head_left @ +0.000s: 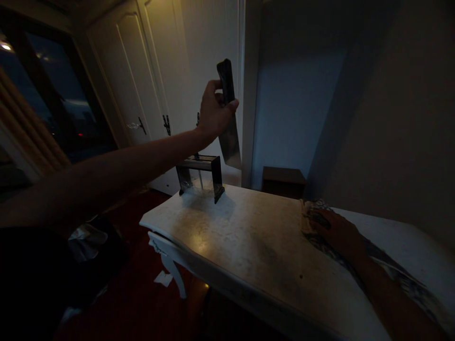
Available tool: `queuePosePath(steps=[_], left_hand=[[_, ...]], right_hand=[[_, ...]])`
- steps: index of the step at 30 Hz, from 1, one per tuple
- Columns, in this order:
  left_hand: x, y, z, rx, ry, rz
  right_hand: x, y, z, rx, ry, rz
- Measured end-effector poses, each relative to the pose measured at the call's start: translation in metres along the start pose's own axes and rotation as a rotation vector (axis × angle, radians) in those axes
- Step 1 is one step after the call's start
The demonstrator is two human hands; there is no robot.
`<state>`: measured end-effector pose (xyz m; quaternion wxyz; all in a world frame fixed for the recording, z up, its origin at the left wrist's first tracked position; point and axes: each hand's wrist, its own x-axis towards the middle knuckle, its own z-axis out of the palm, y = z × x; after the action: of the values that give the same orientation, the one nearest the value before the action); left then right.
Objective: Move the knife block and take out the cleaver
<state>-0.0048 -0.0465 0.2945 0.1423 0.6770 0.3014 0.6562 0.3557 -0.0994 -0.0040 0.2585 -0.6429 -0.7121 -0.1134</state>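
Note:
My left hand [216,111] is raised above the far side of the table, its fingers closed round the dark handle of a knife [230,142]. The wide blade hangs downward, its slanted end above the tabletop. Below and to the left of it stands a dark-framed stand [201,163] with see-through sides, upright on the table. My right hand [337,232] lies low on the right part of the table, closed on a patterned cloth [305,218]. Something small and dark shows by its fingers, too dim to make out.
The white table [245,227] has a curved edge and stained top, with a dark speck near the front. White wardrobe doors [159,71] rise behind it. A brown box-like piece [284,175] stands beyond the far edge. White paper [163,278] lies on the red floor.

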Motion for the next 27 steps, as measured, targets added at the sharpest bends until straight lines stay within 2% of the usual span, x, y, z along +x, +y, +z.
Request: queuePosePath(steps=[4,9,14,17,22,27], left_hand=[[-0.018,0.005,0.022,-0.017,-0.057,-0.021],[-0.045,0.005,0.045,-0.161,-0.149,-0.174],[-0.068,0.0,0.057,-0.237,-0.198,-0.351],[-0.083,-0.01,0.061,-0.288,-0.209,-0.391],[-0.109,-0.024,0.069,-0.411,-0.197,-0.408],[-0.13,-0.026,0.08,-0.564,-0.138,-0.522]], right_hand=[[0.0,0.002,0.002,0.01,0.014,0.006],[-0.001,0.001,0.002,0.006,0.017,0.008],[-0.001,-0.005,-0.003,0.039,0.006,0.022],[-0.001,-0.008,-0.004,0.113,0.011,0.044],[0.0,-0.015,-0.01,0.294,0.023,0.173],[0.004,-0.022,-0.02,0.53,0.111,0.33]])
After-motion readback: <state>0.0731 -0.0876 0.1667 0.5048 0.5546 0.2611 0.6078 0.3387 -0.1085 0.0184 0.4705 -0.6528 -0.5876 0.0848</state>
